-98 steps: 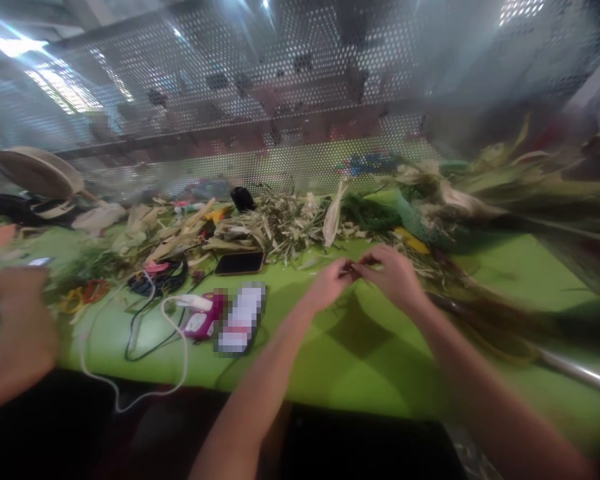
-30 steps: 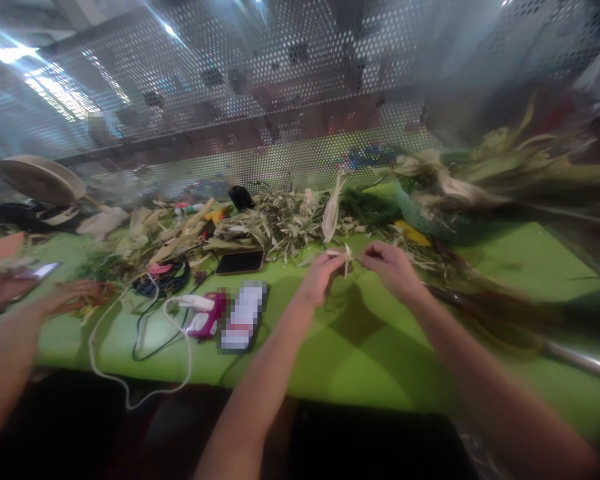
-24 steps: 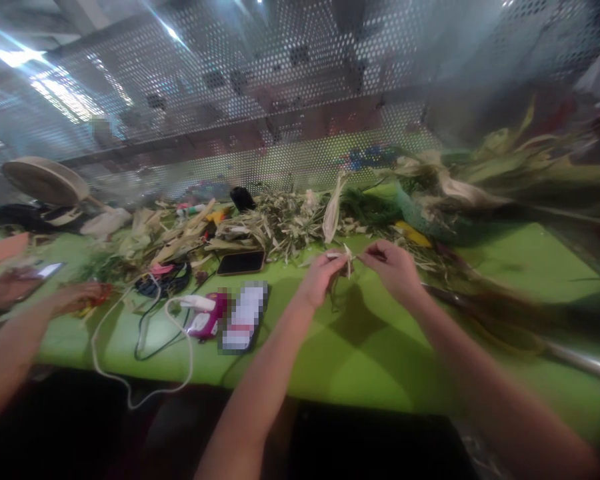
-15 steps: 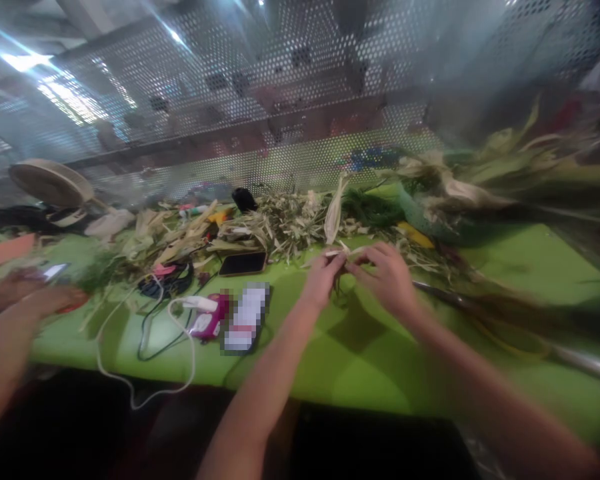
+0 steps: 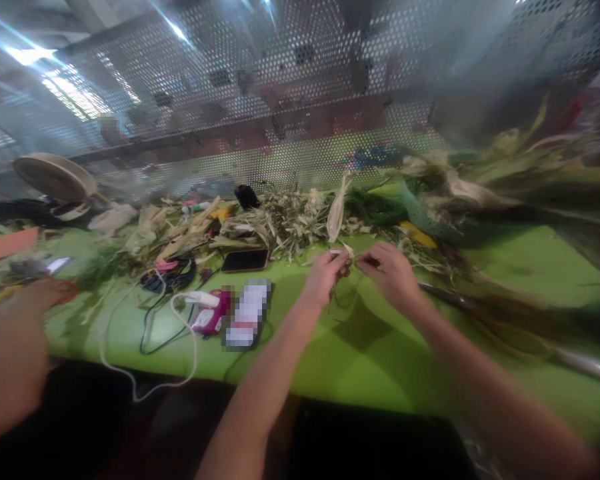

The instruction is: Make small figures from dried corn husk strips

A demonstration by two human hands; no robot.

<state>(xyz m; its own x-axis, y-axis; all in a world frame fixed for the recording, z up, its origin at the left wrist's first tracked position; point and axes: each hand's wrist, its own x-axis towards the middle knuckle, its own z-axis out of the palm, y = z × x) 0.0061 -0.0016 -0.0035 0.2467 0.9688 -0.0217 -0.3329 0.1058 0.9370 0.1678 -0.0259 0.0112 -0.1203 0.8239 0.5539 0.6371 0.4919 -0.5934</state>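
Two hands are held over the near-middle of the green bench [image 5: 345, 380], a little apart. A small pale husk piece [image 5: 349, 251] is pinched between thumb and fingers of the left hand [image 5: 325, 270], with thin ends hanging below. The fingertips of the right hand [image 5: 393, 270] are drawn together just right of it; whether a fine strand is gripped there cannot be told.

Half a second ago the right fingertips were pressed close against the piece; now a narrow gap has been left between the hands. By judgement, the piece is being worked in short strokes, steadied by the left hand, and is not finished.

Beyond the hands a long pale corn husk [image 5: 337, 217] is leaned against a heap of dry husk scraps [image 5: 295, 223]. To the left, a black-screened phone [image 5: 245, 261] and a magenta adapter [image 5: 213, 313] are laid out. At far left a co-worker's hand [image 5: 53, 293] is seen.
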